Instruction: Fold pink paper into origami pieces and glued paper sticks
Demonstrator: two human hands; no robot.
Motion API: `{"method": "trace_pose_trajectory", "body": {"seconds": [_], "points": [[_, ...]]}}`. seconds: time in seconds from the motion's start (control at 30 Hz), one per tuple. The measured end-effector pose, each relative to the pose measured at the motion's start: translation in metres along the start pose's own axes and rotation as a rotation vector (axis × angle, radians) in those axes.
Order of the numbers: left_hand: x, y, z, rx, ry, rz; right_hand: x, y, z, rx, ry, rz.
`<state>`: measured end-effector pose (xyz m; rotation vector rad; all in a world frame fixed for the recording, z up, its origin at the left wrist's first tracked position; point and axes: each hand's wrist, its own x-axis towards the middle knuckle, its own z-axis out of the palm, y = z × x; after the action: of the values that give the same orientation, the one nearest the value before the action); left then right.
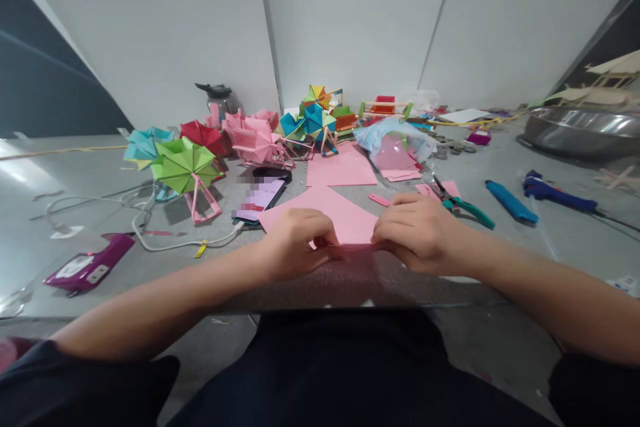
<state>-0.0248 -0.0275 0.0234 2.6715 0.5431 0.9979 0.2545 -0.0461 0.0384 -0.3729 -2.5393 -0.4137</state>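
A sheet of pink paper is held low over the front of the table, its near edge folded or bent between both hands. My left hand pinches that edge on the left, with the fingers curled in. On the right, my right hand grips the same edge, thumb below and fingers on top. More pink sheets lie just behind the held one. Green-handled pliers rest beside my right hand, among small pink scraps. Part of the held paper is hidden behind my fingers.
Folded paper wheels on stands, such as a green one and pink ones, stand at the back left. A phone with a white cable and a purple power strip lie left. A blue glue gun and a metal basin are right.
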Motion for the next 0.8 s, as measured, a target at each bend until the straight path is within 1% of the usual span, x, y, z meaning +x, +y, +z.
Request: {"method": "trace_pose_trajectory", "body": {"seconds": [0.03,0.07,0.1,0.13,0.2,0.23,0.27,0.3,0.37,0.4,0.47,0.57,0.67,0.73,0.8], "points": [[0.002,-0.004,-0.006,-0.074,-0.085,-0.031,-0.002,0.002,0.001,0.012,0.007,-0.013],[0.005,-0.009,-0.014,-0.163,-0.212,-0.067,-0.003,0.004,0.001,0.034,0.017,-0.033],[0.008,-0.016,-0.023,-0.24,-0.322,-0.085,-0.004,0.006,0.001,0.071,0.021,-0.05],[0.011,-0.024,-0.032,-0.303,-0.407,-0.095,-0.004,0.007,0.0,0.12,0.019,-0.058],[0.014,-0.042,-0.046,-0.384,-0.546,-0.145,-0.004,0.01,-0.003,0.24,-0.001,-0.034],[0.013,-0.052,-0.05,-0.412,-0.585,-0.188,-0.004,0.012,-0.005,0.301,-0.017,-0.011],[0.012,-0.06,-0.051,-0.403,-0.594,-0.235,-0.005,0.014,-0.006,0.355,-0.029,0.014],[0.009,-0.067,-0.05,-0.351,-0.562,-0.281,-0.005,0.016,-0.006,0.402,-0.031,0.036],[0.003,-0.076,-0.043,-0.153,-0.473,-0.334,-0.007,0.022,-0.006,0.472,-0.006,0.08],[0.0,-0.078,-0.038,-0.057,-0.447,-0.335,-0.008,0.024,-0.004,0.487,0.019,0.114],[-0.006,-0.078,-0.03,0.054,-0.423,-0.35,-0.011,0.029,0.0,0.485,0.114,0.198],[-0.01,-0.072,-0.022,0.082,-0.401,-0.439,-0.015,0.03,0.011,0.48,0.314,0.338],[-0.014,-0.068,-0.018,0.035,-0.385,-0.55,-0.018,0.027,0.024,0.497,0.499,0.497],[-0.016,-0.067,-0.016,0.017,-0.312,-0.637,-0.02,0.025,0.031,0.52,0.549,0.556],[-0.017,-0.068,-0.016,0.034,-0.21,-0.702,-0.022,0.027,0.036,0.528,0.542,0.531]]}}
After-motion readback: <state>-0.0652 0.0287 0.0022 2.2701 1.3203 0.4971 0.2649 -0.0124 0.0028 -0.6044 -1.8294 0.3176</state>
